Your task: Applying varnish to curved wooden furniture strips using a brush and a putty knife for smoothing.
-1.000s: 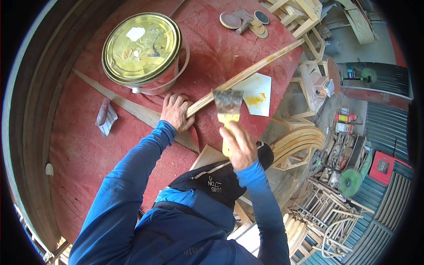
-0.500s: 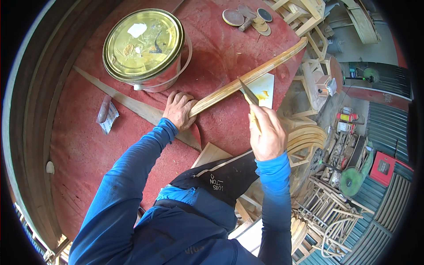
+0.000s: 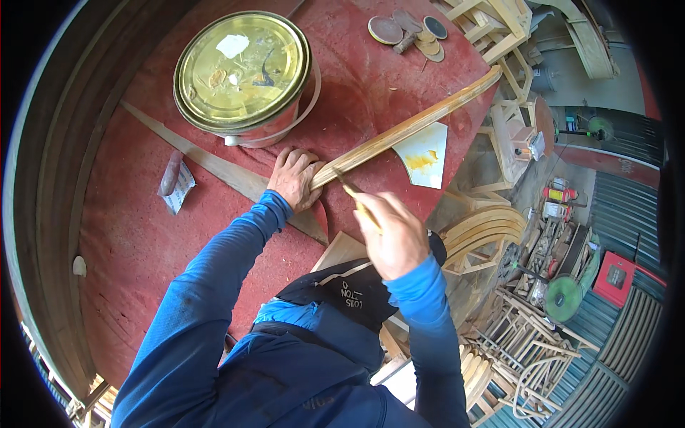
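Note:
A long, slightly curved wooden strip (image 3: 410, 130) lies slantwise over the red-covered table. My left hand (image 3: 293, 178) is closed on its near end, fingers curled over the wood. In my right hand (image 3: 394, 234) is a putty knife (image 3: 360, 205) with a pale wooden handle, gripped in the fingers. Its narrow blade, turned nearly edge-on, meets the strip close beside my left hand. Just right of the strip lies a white plate (image 3: 422, 158) with a smear of yellow paste. A flat tapered board (image 3: 221, 170) passes beneath my left wrist.
A large lidded bucket (image 3: 242, 71) stands beyond my left hand. Round sanding discs (image 3: 386, 30) lie at the table's far side. A dark cylindrical piece on paper (image 3: 173, 177) rests at left. Wooden frames (image 3: 510, 143) and a green fan (image 3: 564, 298) are on the right.
My right hand has moved left and toward me along the strip, taking the knife blade from beside the white plate to near my left hand. The left hand keeps its hold.

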Tool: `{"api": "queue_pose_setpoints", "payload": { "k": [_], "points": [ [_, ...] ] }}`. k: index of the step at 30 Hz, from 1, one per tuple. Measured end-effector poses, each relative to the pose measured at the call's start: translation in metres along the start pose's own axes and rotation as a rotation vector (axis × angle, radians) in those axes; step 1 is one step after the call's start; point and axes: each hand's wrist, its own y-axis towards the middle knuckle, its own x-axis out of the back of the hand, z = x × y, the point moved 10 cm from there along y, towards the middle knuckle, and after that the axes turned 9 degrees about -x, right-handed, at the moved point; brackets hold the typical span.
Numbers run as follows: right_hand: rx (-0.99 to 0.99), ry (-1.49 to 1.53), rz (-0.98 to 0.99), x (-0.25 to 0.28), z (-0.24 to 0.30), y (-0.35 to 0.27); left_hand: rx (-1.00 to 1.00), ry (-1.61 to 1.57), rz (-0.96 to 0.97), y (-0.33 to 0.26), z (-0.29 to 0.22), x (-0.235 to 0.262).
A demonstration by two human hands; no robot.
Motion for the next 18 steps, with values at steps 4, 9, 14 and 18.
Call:
{"api": "queue_pose_setpoints", "payload": {
  "k": [4, 9, 14, 18],
  "points": [
    [0.008, 0.040, -0.235, 0.030, -0.030, -0.034, -0.030, -0.003, -0.063, 0.008, -0.008, 0.008],
    [0.147, -0.011, -0.250, 0.003, -0.040, -0.065, -0.003, 0.021, -0.025, 0.006, -0.005, 0.005],
    [0.323, -0.099, -0.177, -0.023, -0.036, -0.074, -0.003, 0.025, -0.025, 0.007, -0.007, 0.008],
    [0.391, -0.161, -0.140, -0.038, -0.051, -0.074, -0.006, 0.026, -0.022, 0.008, -0.008, 0.008]
  ]
}}
